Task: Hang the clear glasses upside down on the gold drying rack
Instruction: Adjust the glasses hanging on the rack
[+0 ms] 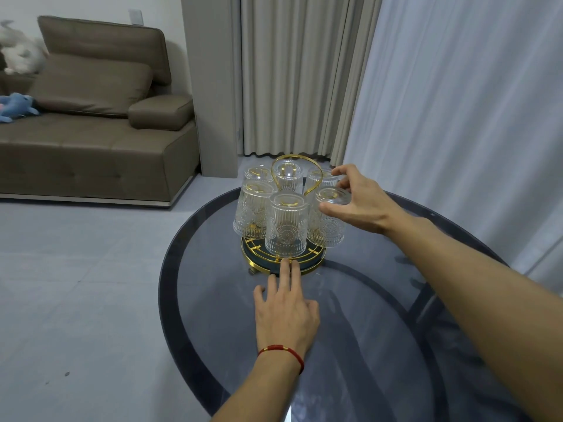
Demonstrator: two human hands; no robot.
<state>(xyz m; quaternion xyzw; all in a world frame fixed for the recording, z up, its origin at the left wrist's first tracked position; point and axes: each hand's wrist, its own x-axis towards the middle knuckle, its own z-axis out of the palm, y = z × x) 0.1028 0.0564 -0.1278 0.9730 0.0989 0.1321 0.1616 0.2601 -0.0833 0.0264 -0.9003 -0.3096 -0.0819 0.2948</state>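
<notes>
The gold drying rack (307,267) stands on a round dark glass table (365,345), with a gold loop handle on top. Several clear ribbed glasses hang upside down on it, one at the front (285,229), one at the left (253,208). My right hand (356,199) curls around the base of the right-hand glass (327,223), thumb below and fingers above. My left hand (285,312), with a red cord on the wrist, lies flat on the table, its fingertips touching the rack's round base.
A brown sofa (91,132) with soft toys stands at the left on a grey tiled floor. Beige and white curtains (304,71) hang behind the table. The table's far edge lies just behind the rack.
</notes>
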